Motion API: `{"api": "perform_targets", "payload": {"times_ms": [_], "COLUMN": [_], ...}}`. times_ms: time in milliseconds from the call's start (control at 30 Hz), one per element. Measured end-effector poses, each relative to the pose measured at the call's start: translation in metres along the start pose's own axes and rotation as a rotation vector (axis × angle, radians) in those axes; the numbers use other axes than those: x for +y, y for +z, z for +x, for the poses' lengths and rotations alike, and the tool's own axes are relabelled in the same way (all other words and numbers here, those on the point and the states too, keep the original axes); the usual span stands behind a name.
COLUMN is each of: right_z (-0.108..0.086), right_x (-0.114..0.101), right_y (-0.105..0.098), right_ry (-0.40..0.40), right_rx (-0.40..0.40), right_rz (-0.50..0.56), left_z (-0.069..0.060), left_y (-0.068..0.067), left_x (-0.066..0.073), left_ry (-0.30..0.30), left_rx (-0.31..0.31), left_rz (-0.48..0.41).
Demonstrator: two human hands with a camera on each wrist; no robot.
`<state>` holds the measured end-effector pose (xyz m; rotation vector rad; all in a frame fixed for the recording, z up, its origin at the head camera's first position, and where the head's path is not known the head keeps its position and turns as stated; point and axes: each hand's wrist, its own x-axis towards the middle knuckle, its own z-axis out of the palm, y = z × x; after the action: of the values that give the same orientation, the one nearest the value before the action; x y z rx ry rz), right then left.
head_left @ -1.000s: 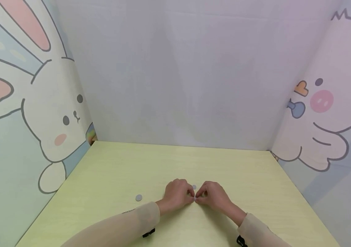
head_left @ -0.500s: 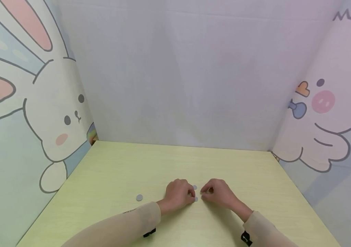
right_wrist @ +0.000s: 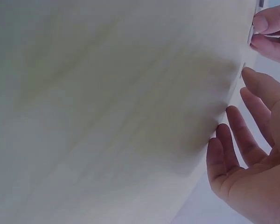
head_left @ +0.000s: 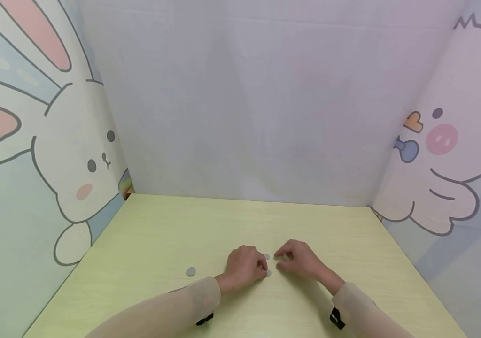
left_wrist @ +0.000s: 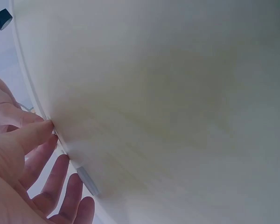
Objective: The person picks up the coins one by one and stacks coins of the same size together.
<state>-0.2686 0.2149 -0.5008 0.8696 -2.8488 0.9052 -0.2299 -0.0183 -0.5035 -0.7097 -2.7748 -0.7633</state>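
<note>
Two small grey coins lie on the table between the hands: a near coin (head_left: 268,272) and a far coin (head_left: 267,257). My left hand (head_left: 244,266) pinches the near coin at its left edge, thumb and forefinger curled down to the tabletop. Just right of both coins, my right hand (head_left: 299,259) hovers low with its thumb and forefinger apart, holding nothing. Seen from the right wrist, the right fingers (right_wrist: 235,135) are spread and loosely bent by the table surface. A third coin (head_left: 191,271) lies farther left, beyond the left sleeve; the left wrist view shows a coin (left_wrist: 87,181) edge-on.
The pale yellow table (head_left: 160,220) reaches back to a plain light curtain (head_left: 240,103). Cloth walls printed with a rabbit (head_left: 75,155) and a chick-like figure (head_left: 447,136) flank it. Black straps (head_left: 337,318) show at the cuffs.
My right hand has moved right, away from the left hand and near coin, and its thumb and forefinger have spread apart. The left hand stays in place.
</note>
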Motion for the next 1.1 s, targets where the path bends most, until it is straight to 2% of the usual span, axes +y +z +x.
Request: {"api": "perform_targets", "payload": {"times_ms": [400, 733, 1100], "right_z": [0.016, 0.025, 0.031], "right_x": [0.004, 0.009, 0.005], "right_y": [0.0, 0.006, 0.008], "right_ry": [0.048, 0.005, 0.007], "right_rx": [-0.043, -0.068, -0.079], "right_rz": [0.062, 0.088, 0.091], "left_z": [-0.001, 0.0, -0.001], "left_y": [-0.003, -0.008, 0.0], "left_x": [0.003, 0.006, 0.0], "left_ry": [-0.003, -0.03, 0.014], "left_rx": [-0.007, -0.046, 0.008], "left_rz": [0.006, -0.005, -0.008]}}
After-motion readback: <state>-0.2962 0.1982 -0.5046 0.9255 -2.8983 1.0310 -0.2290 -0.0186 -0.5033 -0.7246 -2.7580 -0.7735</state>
